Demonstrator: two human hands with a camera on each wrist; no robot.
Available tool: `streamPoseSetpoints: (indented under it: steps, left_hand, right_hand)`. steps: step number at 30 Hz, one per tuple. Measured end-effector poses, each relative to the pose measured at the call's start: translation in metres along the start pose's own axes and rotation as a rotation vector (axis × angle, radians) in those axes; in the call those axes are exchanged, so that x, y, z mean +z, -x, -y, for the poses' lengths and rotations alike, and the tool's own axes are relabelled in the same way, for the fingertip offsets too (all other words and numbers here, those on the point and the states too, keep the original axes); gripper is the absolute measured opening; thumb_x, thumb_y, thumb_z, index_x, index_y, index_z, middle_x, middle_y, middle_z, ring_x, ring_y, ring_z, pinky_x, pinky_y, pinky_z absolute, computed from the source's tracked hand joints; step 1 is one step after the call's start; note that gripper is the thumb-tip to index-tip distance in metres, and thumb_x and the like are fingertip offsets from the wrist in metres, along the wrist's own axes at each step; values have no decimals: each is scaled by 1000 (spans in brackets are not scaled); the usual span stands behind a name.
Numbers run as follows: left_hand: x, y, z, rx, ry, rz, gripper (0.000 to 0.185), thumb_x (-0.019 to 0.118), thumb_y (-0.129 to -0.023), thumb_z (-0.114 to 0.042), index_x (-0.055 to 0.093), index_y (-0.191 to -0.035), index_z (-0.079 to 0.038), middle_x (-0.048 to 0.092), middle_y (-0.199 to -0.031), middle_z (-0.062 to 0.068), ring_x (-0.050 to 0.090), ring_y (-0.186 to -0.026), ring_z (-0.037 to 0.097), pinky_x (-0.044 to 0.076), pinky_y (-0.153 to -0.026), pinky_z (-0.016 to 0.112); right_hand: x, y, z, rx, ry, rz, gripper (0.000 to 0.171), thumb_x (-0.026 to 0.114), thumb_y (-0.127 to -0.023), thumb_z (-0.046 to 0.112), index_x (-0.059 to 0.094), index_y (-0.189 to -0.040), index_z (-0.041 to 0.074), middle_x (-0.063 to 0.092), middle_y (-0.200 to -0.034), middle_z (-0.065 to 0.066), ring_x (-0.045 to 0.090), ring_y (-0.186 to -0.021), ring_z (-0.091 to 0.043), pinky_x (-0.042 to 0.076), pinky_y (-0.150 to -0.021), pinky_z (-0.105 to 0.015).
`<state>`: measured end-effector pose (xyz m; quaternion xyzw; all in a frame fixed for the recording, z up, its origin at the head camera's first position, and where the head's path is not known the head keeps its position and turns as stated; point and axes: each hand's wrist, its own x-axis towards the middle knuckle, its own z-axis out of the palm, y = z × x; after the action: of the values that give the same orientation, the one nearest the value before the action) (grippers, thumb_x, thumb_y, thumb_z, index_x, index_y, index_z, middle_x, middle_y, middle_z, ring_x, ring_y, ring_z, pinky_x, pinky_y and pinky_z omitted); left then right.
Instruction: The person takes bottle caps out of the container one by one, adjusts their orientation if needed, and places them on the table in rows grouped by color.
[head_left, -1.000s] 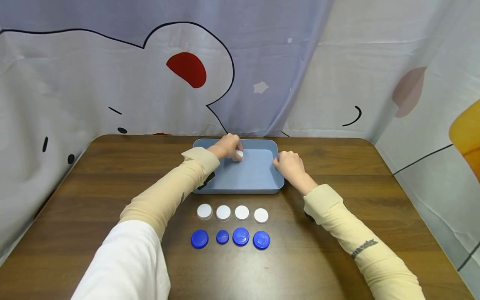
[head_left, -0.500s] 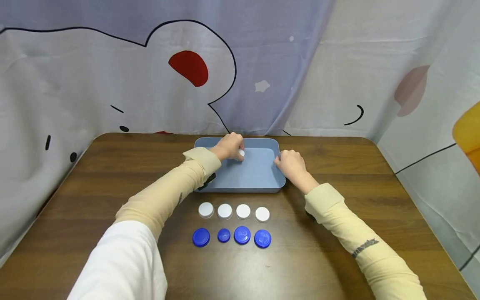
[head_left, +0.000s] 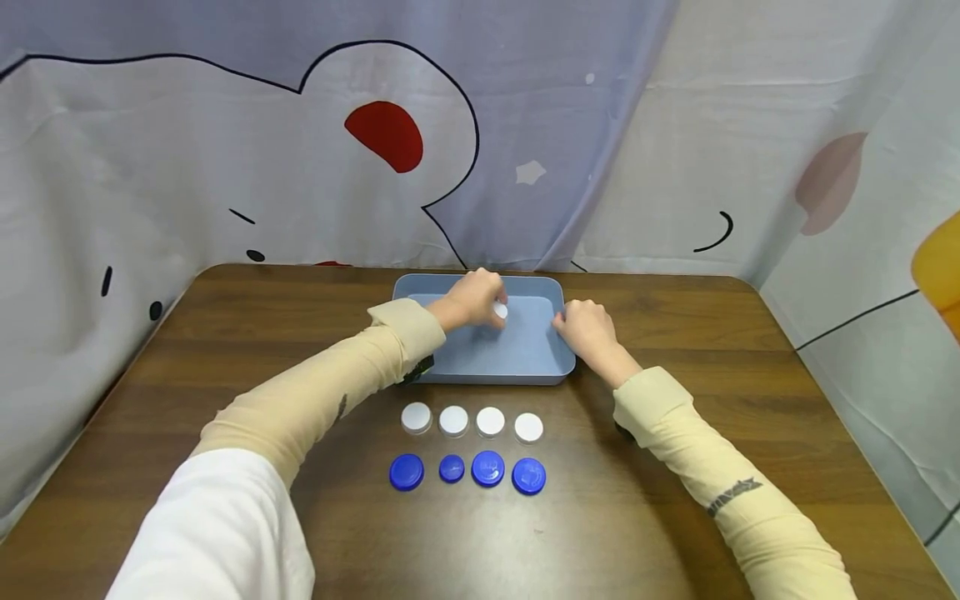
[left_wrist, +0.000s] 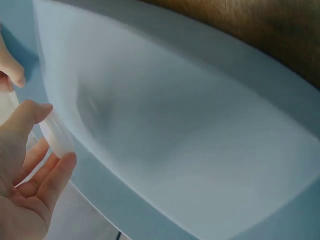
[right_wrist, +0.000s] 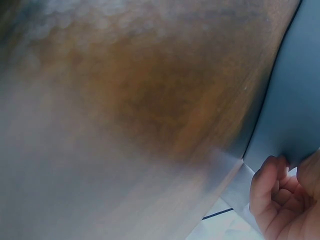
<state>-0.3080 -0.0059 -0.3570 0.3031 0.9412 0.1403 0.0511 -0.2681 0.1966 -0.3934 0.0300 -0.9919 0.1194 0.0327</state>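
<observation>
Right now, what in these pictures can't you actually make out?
- White cap: mostly covered by the left hand in the head view; blurred in the left wrist view.
- Markings on the blue caps: too small to read.
- Right hand grip on the tray rim: fingertips hidden; the right wrist view is blurred.

Beige sleeves (head_left: 330, 400) (dark lettering), white shoulder

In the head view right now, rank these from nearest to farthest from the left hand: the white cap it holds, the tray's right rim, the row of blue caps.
1. White cap, pinched in the left hand over the tray.
2. Tray's right rim, where the right hand rests.
3. Blue caps, front row, nearest the person.
</observation>
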Motion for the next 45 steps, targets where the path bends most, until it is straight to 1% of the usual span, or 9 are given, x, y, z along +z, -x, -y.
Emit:
streamPoseSetpoints:
  steps: [6, 13, 15, 21, 24, 30, 35, 40, 45]
  left_hand:
    - [-2, 6, -9, 56, 3, -9, 34, 78, -72, -17, 73, -102, -2, 72, -103, 9, 67, -94, 22, 54, -83, 31]
    - [-5, 14, -19, 112, 25, 0, 33, 79, -70, -16, 73, -100, -2, 73, -100, 9, 67, -92, 20, 54, -82, 31]
    - [-7, 16, -23, 135, 25, -7, 33, 79, -69, -15, 73, -99, -2, 73, -99, 8, 67, -90, 20, 54, -81, 31]
    - [-12, 25, -40, 170, 27, -9, 33, 79, -71, -16, 73, -101, -4, 73, -100, 7, 67, -93, 18, 54, -82, 29]
    - [-12, 29, -50, 206, 24, -9, 34, 78, -71, -17, 73, -102, -4, 74, -100, 6, 68, -92, 18, 54, -82, 29]
    - [-6, 41, -76, 288, 34, 12, 32, 80, -70, -17, 74, -100, -7, 74, -96, 3, 66, -87, 16, 53, -78, 28]
    - [-2, 53, -94, 349, 33, 47, 34, 82, -70, -18, 74, -101, -9, 73, -97, 2, 66, -91, 18, 52, -81, 30]
    - [7, 62, -104, 416, 28, 69, 33, 81, -70, -18, 74, -101, -8, 74, -96, 0, 67, -92, 15, 52, -82, 26]
    - [16, 68, -110, 432, 18, 95, 32, 81, -70, -18, 74, -100, -9, 74, -95, -1, 67, -88, 12, 51, -76, 22]
  right_hand:
    - [-1, -1, -1, 2, 3, -2, 34, 51, -89, 22, 50, -58, 8, 65, -75, -20, 63, -71, -38, 51, -63, -49]
    - [-1, -2, -2, 2, 6, -5, 33, 51, -89, 21, 54, -61, 5, 67, -78, -22, 64, -75, -42, 51, -65, -51]
    - [-2, -2, -1, 6, 8, -8, 33, 52, -89, 22, 55, -61, 5, 67, -78, -22, 64, -75, -42, 51, -65, -51]
    - [-3, 0, 0, -2, 7, -12, 32, 53, -88, 21, 56, -61, 4, 66, -74, -21, 64, -71, -40, 50, -63, -50]
    - [-3, 0, -1, -4, 6, -9, 32, 53, -88, 21, 56, -61, 4, 65, -73, -21, 64, -71, -40, 51, -62, -50]
    - [-3, 2, -3, -13, -4, -3, 32, 52, -89, 20, 56, -62, 4, 67, -74, -21, 65, -73, -41, 52, -62, -50]
    - [-2, 2, -3, -9, -7, 17, 32, 52, -90, 21, 55, -62, 5, 65, -73, -18, 63, -70, -37, 52, -61, -47]
    - [0, 1, -3, -5, -5, 14, 31, 52, -90, 21, 56, -63, 5, 65, -73, -18, 63, -70, -36, 51, -61, -47]
    - [1, 0, -3, -12, -6, -3, 31, 52, -89, 21, 56, -64, 5, 66, -75, -20, 65, -72, -40, 52, -62, -50]
